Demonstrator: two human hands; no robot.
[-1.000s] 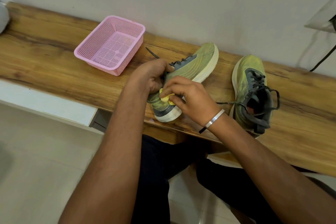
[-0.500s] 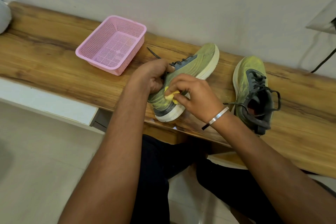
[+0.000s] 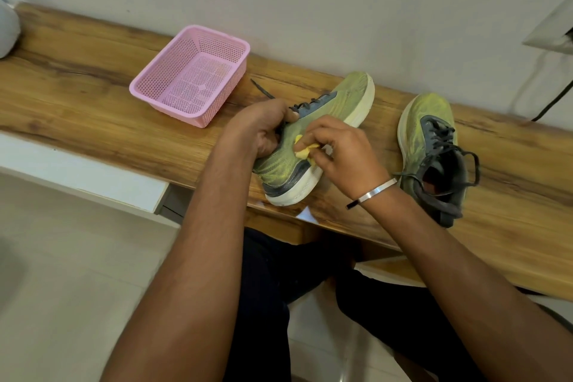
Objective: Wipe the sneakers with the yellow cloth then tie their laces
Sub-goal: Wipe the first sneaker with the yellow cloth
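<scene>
Left hand (image 3: 263, 127): you still gripped the tilted sneaker (image 3: 325, 121) at its collar.
Right hand (image 3: 344, 152): your pinched yellow cloth (image 3: 304, 149) had shifted toward 12 o'clock, heel to mid-side.
Second sneaker (image 3: 434, 152): unmoved at 3 o'clock.

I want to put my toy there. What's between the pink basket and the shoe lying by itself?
In the head view, the other sneaker, tipped sideways, with both hands wiping it.
</scene>
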